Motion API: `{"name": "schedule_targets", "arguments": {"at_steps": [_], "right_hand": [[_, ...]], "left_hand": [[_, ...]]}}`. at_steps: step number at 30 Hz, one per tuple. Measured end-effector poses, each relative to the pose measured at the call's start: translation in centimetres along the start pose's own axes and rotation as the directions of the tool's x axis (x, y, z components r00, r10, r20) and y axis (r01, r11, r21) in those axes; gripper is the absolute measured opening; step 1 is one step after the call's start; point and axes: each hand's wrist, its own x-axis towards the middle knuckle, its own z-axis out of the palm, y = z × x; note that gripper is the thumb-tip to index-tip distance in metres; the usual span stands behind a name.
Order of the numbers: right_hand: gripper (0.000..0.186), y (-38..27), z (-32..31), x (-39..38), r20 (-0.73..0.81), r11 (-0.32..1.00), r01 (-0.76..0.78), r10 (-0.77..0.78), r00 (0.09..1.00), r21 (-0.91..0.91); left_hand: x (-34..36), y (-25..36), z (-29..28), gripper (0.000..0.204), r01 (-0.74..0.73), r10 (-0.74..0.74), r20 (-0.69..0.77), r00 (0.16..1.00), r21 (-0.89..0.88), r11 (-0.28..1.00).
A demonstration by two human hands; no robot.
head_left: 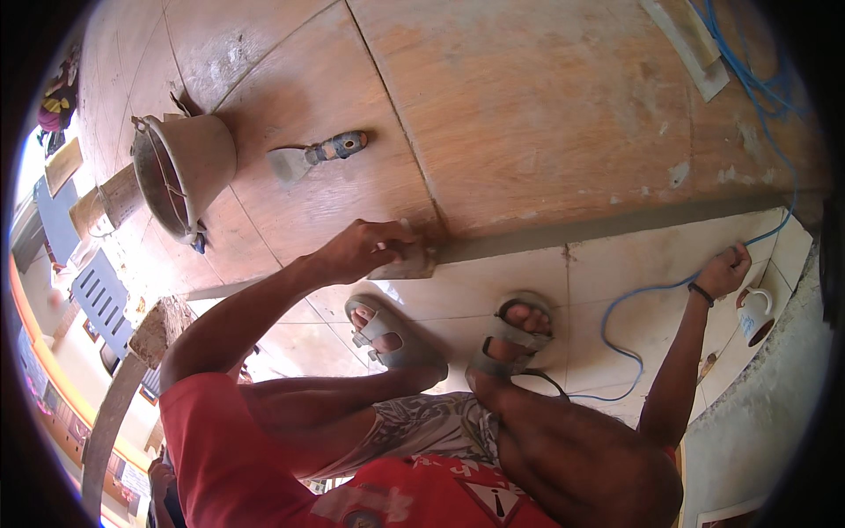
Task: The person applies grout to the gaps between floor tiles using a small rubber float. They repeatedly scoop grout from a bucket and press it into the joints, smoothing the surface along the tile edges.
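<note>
The left hand (361, 249) is closed over a small flat trowel (407, 264), fingers curled on top, pressing it at the grey mortar seam (616, 224) where the wooden panel wall (528, 97) meets the tiled floor (634, 264). The right hand (723, 271), well apart on the right, rests on the pale tiles with fingers bent, touching a blue cord (651, 290) (whether it grips the cord cannot be told); a dark band circles that wrist. Just right of it stands a white mug (755, 315).

Near the person, two feet in grey sandals (392, 334) sit flat on the tiles between the arms. Farther off, on the wood, lies a putty knife (312, 157) with a blue-and-orange handle, and left of it a dirty bucket (180, 172) on its side. The cord runs on up the far right edge.
</note>
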Motion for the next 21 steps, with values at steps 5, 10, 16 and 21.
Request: {"name": "schedule_targets", "arguments": {"at_steps": [5,10,16,21], "right_hand": [[0.024,-0.9,0.5,-0.2,0.001,0.999,-0.021,0.021,1.0,0.026],[0.026,-1.0,0.2,0.1,-0.023,0.999,0.037,-0.038,0.999,-0.031],[0.026,-0.9,0.1,-0.4,-0.026,0.999,0.025,-0.026,0.999,-0.033],[0.026,-1.8,0.2,-0.4,-0.033,0.999,0.033,-0.033,0.999,-0.002]], "left_hand": [[-9.5,-3.7,-3.5,0.032,0.288,-0.284,-0.088,0.955,0.038,0.957],[-4.3,2.0,-4.1,0.034,0.159,-0.162,-0.207,0.965,-0.032,0.987],[11.3,12.2,-0.4,0.034,-0.038,0.033,-0.068,0.997,-0.073,0.997],[19.5,18.8,3.8,0.035,-0.307,0.307,0.002,0.952,0.046,0.951]]}}
